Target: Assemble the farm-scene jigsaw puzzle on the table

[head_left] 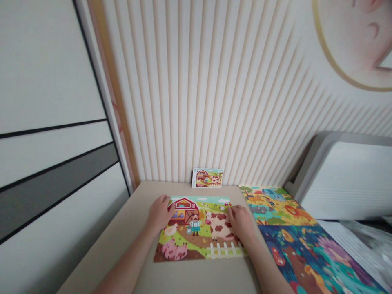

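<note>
A farm picture board (196,241) lies flat on the beige table, showing a red barn, a farmer, a cow, a pig and a white fence. My left hand (159,213) grips its upper left edge, fingers bent and thumb over the barn side. At the upper right edge, my right hand (241,220) has curled fingers on the board beside the cow. Both palms and the undersides of the fingers are hidden. Behind the board, a small card (208,178) with the same farm scene leans upright against the wall.
To the right lie an animal picture board (275,206) in yellow and green and a dark blue picture board (312,261). Beyond them stand a grey-framed white panel (349,175) and clear plastic wrapping (373,241). A ribbed wall (196,90) backs the table (122,245); a white cabinet (49,171) is at left.
</note>
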Tool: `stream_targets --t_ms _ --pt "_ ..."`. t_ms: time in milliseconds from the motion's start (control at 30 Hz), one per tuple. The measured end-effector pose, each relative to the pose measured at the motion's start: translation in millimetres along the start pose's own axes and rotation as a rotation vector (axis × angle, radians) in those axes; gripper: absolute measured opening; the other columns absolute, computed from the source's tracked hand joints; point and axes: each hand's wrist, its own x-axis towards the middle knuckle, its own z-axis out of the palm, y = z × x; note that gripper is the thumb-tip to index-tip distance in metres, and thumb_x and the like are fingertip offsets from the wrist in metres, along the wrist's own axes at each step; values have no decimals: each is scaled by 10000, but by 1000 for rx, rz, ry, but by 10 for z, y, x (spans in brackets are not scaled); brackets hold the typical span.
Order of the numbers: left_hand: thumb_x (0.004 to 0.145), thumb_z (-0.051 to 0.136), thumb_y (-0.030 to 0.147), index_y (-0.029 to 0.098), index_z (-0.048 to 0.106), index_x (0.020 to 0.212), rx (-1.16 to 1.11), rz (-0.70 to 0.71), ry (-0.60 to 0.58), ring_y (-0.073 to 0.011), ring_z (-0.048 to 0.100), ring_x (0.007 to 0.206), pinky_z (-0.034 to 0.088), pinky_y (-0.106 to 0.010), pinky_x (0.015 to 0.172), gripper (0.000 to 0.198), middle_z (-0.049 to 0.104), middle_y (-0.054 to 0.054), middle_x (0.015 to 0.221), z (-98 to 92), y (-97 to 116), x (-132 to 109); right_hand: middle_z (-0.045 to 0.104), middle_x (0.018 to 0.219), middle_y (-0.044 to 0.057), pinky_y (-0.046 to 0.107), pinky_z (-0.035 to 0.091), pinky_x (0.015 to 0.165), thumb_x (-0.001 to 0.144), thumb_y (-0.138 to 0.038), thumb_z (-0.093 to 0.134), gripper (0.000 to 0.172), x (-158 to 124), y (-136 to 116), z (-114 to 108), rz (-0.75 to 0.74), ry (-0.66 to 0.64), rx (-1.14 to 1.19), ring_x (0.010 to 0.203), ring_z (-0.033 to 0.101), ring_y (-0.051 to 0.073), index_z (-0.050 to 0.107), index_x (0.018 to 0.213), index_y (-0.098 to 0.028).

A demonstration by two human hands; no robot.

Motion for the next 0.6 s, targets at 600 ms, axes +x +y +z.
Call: stream_targets --t_ms 600 --pt "935 506 367 214 634 1237 -366 -44 63 -228 657 1113 487 -343 982 362 712 -77 1190 74 -122 169 704 1152 128 330 430 928 930 -456 507 454 435 278 391 148 9 51 1069 645 270 681 1269 -209"
